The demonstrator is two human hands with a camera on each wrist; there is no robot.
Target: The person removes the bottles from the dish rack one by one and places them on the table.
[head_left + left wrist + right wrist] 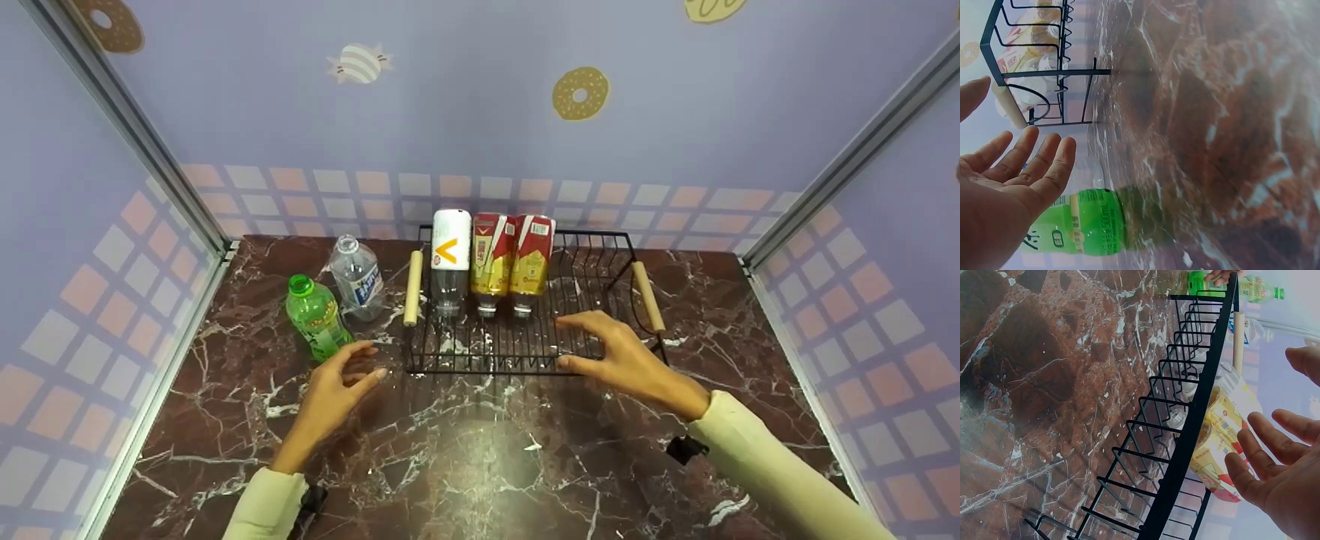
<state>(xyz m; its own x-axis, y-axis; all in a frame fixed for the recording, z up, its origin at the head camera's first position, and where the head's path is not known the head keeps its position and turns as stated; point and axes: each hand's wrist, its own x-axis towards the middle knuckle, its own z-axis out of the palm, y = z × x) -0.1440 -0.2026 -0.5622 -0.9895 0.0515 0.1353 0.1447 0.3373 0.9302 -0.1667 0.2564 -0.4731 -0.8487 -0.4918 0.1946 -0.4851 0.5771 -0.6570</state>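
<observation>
My left hand [330,394] hovers beside a green bottle [313,319], its fingers spread and holding nothing. The left wrist view shows the palm in front of the bottle's lower part. Behind the green bottle stands a clear plastic bottle [358,279] with a blue and white label. Over the front right of a black wire rack [525,373] is my right hand [630,364], fingers and thumb apart with nothing between them. Inside the rack, a white-labelled bottle [451,244] and two red-and-yellow bottles [492,259] lie side by side, necks toward me.
The rack has a wooden handle [413,289] on the left and another wooden handle [649,296] on the right. Under everything is a dark red marbled tabletop [465,457]. Patterned walls [480,135] enclose the back and both sides.
</observation>
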